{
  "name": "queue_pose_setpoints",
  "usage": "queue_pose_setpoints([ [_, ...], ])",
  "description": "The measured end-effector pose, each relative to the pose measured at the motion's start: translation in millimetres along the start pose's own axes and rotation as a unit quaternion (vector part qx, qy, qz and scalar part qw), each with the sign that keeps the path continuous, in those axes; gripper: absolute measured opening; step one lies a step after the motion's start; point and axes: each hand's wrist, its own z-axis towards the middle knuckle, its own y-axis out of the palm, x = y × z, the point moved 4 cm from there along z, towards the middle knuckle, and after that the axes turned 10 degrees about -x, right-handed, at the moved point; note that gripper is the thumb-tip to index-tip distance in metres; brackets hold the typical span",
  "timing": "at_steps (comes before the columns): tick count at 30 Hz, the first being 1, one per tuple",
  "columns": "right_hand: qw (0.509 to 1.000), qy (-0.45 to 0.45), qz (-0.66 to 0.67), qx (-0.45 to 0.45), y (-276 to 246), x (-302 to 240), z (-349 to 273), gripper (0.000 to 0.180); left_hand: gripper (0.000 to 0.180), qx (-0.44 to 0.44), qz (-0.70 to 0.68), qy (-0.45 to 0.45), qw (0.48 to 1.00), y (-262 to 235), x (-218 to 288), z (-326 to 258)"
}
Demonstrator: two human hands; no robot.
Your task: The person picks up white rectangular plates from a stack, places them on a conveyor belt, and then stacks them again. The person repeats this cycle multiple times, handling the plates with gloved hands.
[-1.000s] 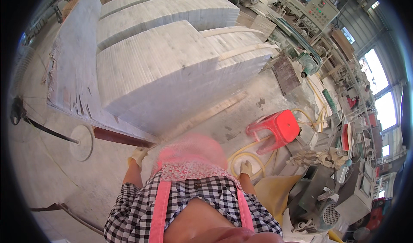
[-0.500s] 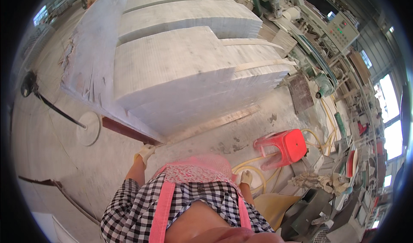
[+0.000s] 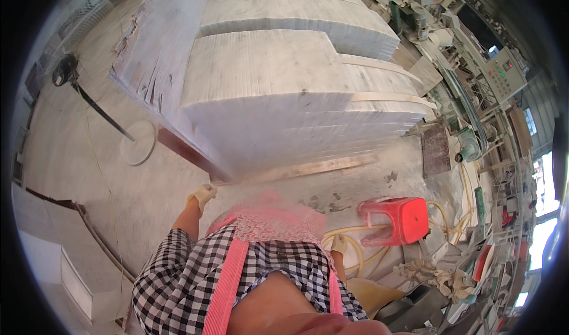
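My left hand (image 3: 204, 195), in a pale glove, hangs beside the near lower corner of a big stack of white slabs (image 3: 261, 62). Its fingers are loosely bent and slightly apart, with nothing seen in them, and a small gap separates it from the reddish-brown beam (image 3: 188, 154) under the stack's left side. My right hand (image 3: 338, 243), gloved too, hangs by my right side near a yellow hose (image 3: 357, 247). My body partly covers it and its fingers are indistinct. A red plastic stool (image 3: 409, 221) stands to the right of that hand.
A fan-like stand with a round base (image 3: 140, 143) is on the left floor. To the right lie crumpled cloth (image 3: 453, 278), offcuts and a brown slab (image 3: 437, 150). Machinery with a control panel (image 3: 505, 74) runs along the far right. A dark strip (image 3: 56, 202) crosses the left floor.
My view has turned left, so the stack and stool sit farther right in the picture. Both hands still hang at my sides; the left is slightly farther from the beam.
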Motion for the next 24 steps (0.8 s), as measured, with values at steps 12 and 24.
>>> queue_pose_setpoints([
  [12, 0.976, 0.102, 0.158, 0.111, -61, 8, -41, 0.028, 0.05, -0.003, 0.029, 0.035, 0.999, 40, 28, 18],
  [24, 0.956, 0.152, 0.168, 0.186, -82, 99, -88, 0.031, 0.046, -0.128, 0.146, 0.128, 0.973, 130, 135, 71],
])
